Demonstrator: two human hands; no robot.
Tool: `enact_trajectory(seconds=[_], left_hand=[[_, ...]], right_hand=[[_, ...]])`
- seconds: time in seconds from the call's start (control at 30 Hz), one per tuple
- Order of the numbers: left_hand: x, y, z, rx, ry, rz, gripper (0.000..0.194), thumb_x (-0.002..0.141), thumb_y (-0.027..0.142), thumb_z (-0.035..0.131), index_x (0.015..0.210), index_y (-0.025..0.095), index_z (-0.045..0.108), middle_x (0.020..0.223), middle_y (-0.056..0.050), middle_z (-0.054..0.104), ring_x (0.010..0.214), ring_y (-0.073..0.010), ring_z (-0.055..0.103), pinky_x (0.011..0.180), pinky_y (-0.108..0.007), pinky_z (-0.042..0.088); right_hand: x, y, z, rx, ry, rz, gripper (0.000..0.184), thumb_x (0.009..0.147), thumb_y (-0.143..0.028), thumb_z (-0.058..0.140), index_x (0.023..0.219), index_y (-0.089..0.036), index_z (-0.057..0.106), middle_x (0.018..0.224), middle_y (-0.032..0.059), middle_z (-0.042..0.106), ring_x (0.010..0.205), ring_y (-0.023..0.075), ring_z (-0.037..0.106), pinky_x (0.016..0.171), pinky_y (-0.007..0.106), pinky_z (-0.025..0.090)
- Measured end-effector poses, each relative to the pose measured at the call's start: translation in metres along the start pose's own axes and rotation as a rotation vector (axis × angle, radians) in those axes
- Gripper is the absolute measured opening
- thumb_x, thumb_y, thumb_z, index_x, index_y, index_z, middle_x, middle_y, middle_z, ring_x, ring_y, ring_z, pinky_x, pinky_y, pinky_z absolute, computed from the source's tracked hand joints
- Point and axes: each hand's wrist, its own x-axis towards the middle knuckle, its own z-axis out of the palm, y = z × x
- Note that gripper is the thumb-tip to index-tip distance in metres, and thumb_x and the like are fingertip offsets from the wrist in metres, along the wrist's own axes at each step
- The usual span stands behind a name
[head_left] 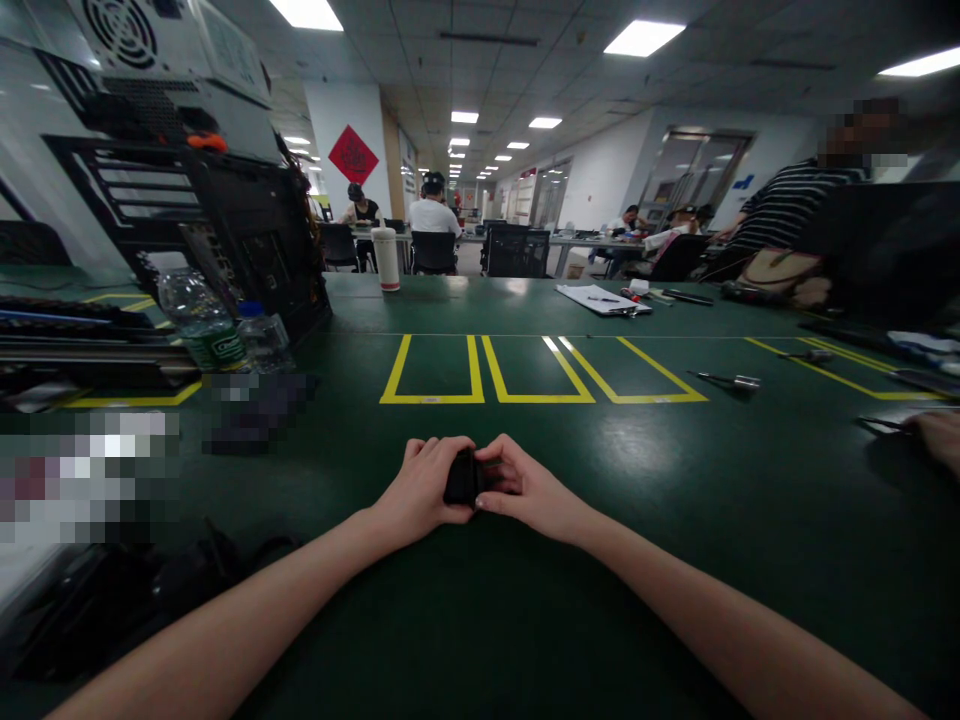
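Observation:
Both my hands meet over the dark green table (675, 520), just in front of me. My left hand (420, 490) curls its fingers round a small black object (461, 480). From the other side my right hand (525, 490) grips the same object, fingers bent over its top. What the black object is I cannot make out; most of it is hidden by my fingers.
Three yellow taped boxes (517, 370) lie beyond my hands. An open computer case (225, 220) and two water bottles (202, 320) stand at the left. A screwdriver (727, 380) lies at the right, a clipboard (604, 298) and white cup (387, 258) farther back. Another person's hand (937, 440) rests at the right edge.

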Motion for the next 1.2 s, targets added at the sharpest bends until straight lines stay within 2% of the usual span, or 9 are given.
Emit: enact_trajectory(seconds=[0.2, 0.33, 0.53, 0.67, 0.8, 0.93, 1.03, 1.2], left_hand=[[0.000, 0.000, 0.000, -0.008, 0.005, 0.005, 0.052, 0.068, 0.029, 0.062, 0.112, 0.021, 0.036, 0.106, -0.005, 0.051, 0.095, -0.0222, 0.048, 0.082, -0.037, 0.030], [0.000, 0.001, -0.001, -0.015, -0.003, 0.003, 0.050, 0.069, 0.030, 0.061, 0.111, 0.021, 0.036, 0.107, -0.005, 0.050, 0.096, -0.0221, 0.048, 0.083, -0.037, 0.030], [0.001, -0.002, 0.003, 0.003, -0.003, 0.010, 0.052, 0.067, 0.028, 0.062, 0.111, 0.021, 0.035, 0.106, -0.005, 0.050, 0.094, -0.0219, 0.047, 0.081, -0.036, 0.030], [0.002, -0.009, 0.011, 0.037, 0.061, -0.001, 0.059, 0.060, 0.024, 0.067, 0.110, 0.021, 0.036, 0.102, -0.004, 0.051, 0.091, -0.0227, 0.048, 0.079, -0.036, 0.030], [0.001, -0.008, 0.010, 0.010, 0.044, 0.013, 0.056, 0.064, 0.029, 0.065, 0.111, 0.021, 0.036, 0.104, -0.004, 0.051, 0.092, -0.0223, 0.048, 0.080, -0.036, 0.030], [0.000, -0.003, 0.002, -0.016, 0.007, 0.009, 0.052, 0.068, 0.030, 0.062, 0.112, 0.022, 0.036, 0.106, -0.004, 0.050, 0.094, -0.0218, 0.048, 0.082, -0.036, 0.030], [0.000, -0.001, -0.001, -0.021, -0.002, 0.004, 0.051, 0.069, 0.030, 0.061, 0.112, 0.022, 0.035, 0.107, -0.004, 0.050, 0.095, -0.0217, 0.048, 0.083, -0.036, 0.030], [0.000, -0.001, 0.000, -0.008, -0.006, 0.004, 0.051, 0.068, 0.029, 0.061, 0.112, 0.021, 0.036, 0.106, -0.005, 0.050, 0.093, -0.0219, 0.048, 0.081, -0.036, 0.031]], right_hand=[[0.002, 0.003, 0.004, -0.005, 0.067, -0.004, 0.020, 0.078, -0.030, 0.050, 0.094, -0.021, 0.043, 0.097, 0.0019, 0.049, 0.092, 0.0162, 0.053, 0.077, 0.034, 0.046], [0.004, 0.005, 0.004, -0.023, 0.103, -0.011, 0.024, 0.077, -0.028, 0.052, 0.098, -0.021, 0.043, 0.100, 0.0026, 0.048, 0.093, 0.0163, 0.052, 0.081, 0.035, 0.045], [0.003, 0.001, 0.000, 0.021, 0.020, -0.008, 0.026, 0.073, -0.021, 0.057, 0.095, -0.020, 0.043, 0.100, 0.0023, 0.049, 0.098, 0.0171, 0.051, 0.082, 0.036, 0.044], [0.002, 0.001, 0.001, 0.051, -0.012, -0.034, 0.031, 0.070, -0.021, 0.060, 0.094, -0.020, 0.040, 0.096, 0.0012, 0.050, 0.094, 0.0164, 0.052, 0.079, 0.033, 0.045], [0.005, 0.006, 0.002, 0.035, 0.060, -0.030, 0.019, 0.077, -0.029, 0.052, 0.091, -0.020, 0.043, 0.091, 0.0010, 0.050, 0.085, 0.0149, 0.055, 0.073, 0.031, 0.047], [0.006, 0.007, 0.003, -0.014, 0.105, 0.007, 0.023, 0.077, -0.030, 0.051, 0.097, -0.021, 0.043, 0.098, 0.0025, 0.049, 0.092, 0.0164, 0.052, 0.079, 0.034, 0.045], [0.005, 0.004, 0.003, -0.010, 0.070, 0.039, 0.024, 0.078, -0.027, 0.051, 0.099, -0.020, 0.043, 0.100, 0.0032, 0.049, 0.097, 0.0171, 0.050, 0.084, 0.037, 0.042], [0.001, -0.001, 0.002, 0.032, -0.020, -0.005, 0.031, 0.071, -0.020, 0.060, 0.095, -0.020, 0.040, 0.100, 0.0018, 0.048, 0.096, 0.0162, 0.051, 0.082, 0.034, 0.044]])
